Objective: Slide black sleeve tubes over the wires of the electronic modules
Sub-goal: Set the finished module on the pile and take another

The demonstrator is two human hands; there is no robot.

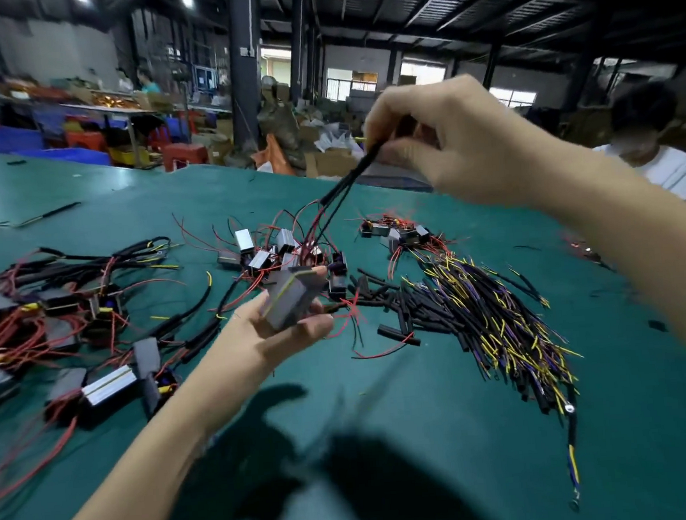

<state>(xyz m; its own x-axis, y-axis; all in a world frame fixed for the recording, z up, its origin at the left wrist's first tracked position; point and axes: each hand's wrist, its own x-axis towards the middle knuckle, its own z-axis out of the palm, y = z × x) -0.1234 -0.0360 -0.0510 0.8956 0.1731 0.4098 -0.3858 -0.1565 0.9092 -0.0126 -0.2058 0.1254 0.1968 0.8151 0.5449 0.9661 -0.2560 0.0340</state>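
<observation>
My left hand (275,331) holds a grey electronic module (293,297) with a yellow stripe above the green table. Raised high at the upper right, my right hand (451,142) pinches the top of a black sleeve tube (350,182). The tube slants down toward red wires (310,225) that run to the modules below. Loose black sleeve tubes (401,308) lie scattered right of the held module.
Finished modules with sleeved wires (73,315) pile at the left. Unsleeved modules (263,253) cluster in the middle, another cluster (396,231) further right. A bundle of yellow and purple wires (504,325) spreads at the right. A person in white (646,157) sits across the table (385,419).
</observation>
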